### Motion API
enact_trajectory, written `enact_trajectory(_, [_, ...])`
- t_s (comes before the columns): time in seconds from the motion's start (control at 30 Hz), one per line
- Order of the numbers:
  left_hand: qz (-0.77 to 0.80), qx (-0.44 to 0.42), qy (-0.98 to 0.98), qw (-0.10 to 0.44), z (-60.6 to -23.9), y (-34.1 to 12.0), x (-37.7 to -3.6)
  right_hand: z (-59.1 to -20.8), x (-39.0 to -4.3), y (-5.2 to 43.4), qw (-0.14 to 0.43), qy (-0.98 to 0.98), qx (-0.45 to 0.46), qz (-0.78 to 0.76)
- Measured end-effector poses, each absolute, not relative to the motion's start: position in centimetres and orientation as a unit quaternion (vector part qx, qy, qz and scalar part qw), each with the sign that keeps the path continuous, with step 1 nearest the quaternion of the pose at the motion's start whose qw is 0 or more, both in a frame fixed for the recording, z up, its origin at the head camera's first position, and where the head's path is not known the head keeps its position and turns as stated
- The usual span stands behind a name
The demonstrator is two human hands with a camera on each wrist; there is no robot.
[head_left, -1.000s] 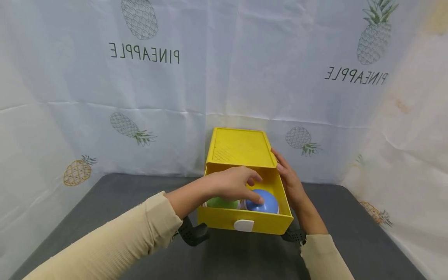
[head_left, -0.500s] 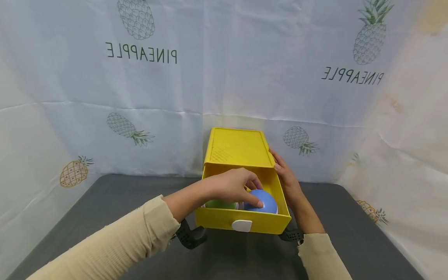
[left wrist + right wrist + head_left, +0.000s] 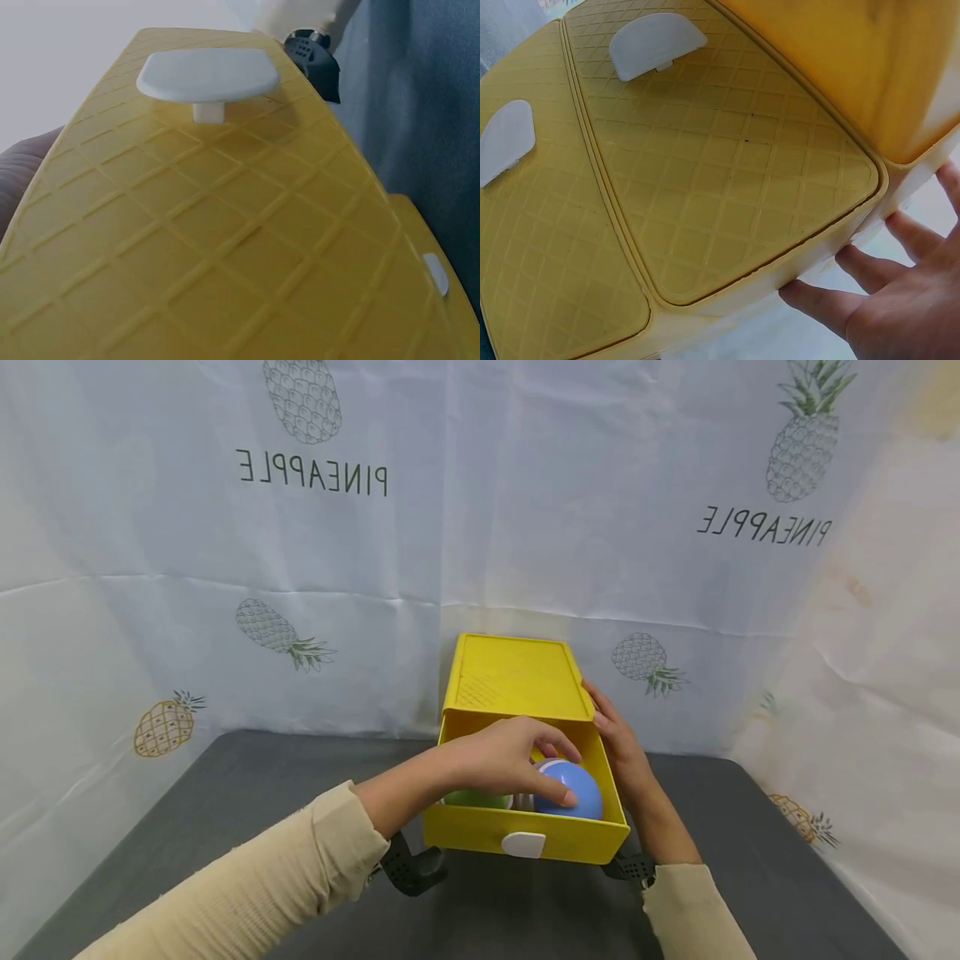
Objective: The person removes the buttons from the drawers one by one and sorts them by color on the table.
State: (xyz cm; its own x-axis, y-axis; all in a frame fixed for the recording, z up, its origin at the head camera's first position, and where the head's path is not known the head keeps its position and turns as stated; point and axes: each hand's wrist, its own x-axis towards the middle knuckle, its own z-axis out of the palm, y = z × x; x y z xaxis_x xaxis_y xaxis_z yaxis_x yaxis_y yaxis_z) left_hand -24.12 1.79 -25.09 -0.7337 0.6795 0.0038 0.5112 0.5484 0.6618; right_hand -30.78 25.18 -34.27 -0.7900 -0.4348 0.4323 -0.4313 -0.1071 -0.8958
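Yellow drawer [image 3: 525, 842], pulled open, on grey surface [image 3: 225, 793].
Left hand [image 3: 517, 760] grips blue ball [image 3: 573, 792]; right hand [image 3: 618, 747], fingers straight, braces cabinet [image 3: 513, 677].

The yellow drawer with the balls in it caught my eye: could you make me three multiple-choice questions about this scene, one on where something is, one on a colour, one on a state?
1. Where is the blue ball?
A. on the dark table
B. inside the pulled-out yellow drawer
C. on top of the cabinet

2. What colour is the drawer's handle?
A. white
B. black
C. red

3. What is the left hand doing?
A. lying flat on the table
B. gripping the handle
C. gripping the blue ball

Answers:
1 B, it sits within the drawer walls, beside a green ball.
2 A, a white tab on the yellow front.
3 C, fingers and thumb curl over the ball, while the right hand rests against the drawer's side.
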Motion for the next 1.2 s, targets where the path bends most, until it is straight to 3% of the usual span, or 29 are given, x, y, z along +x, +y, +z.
enact_trajectory(0.3, [0.395, 0.363, 0.834, 0.132, -25.3, 1.4, -23.5, -34.3, -30.7, 25.0, 0.008, 0.669, -0.316, -0.672])
enact_trajectory(0.5, [0.398, 0.349, 0.846, 0.06, -24.4, 0.3, -23.0, -34.1, -30.7, 24.7, 0.014, 0.667, -0.32, -0.673])
enact_trajectory(0.8, [0.591, 0.268, 0.761, 0.013, -24.0, -4.5, -22.3, -34.1, -30.8, 24.7, 0.017, 0.657, -0.315, -0.685])
enact_trajectory(1.2, [0.645, 0.12, 0.744, -0.129, -27.0, -11.6, -22.3, -34.3, -30.9, 24.9, 0.02, 0.633, -0.307, -0.711])
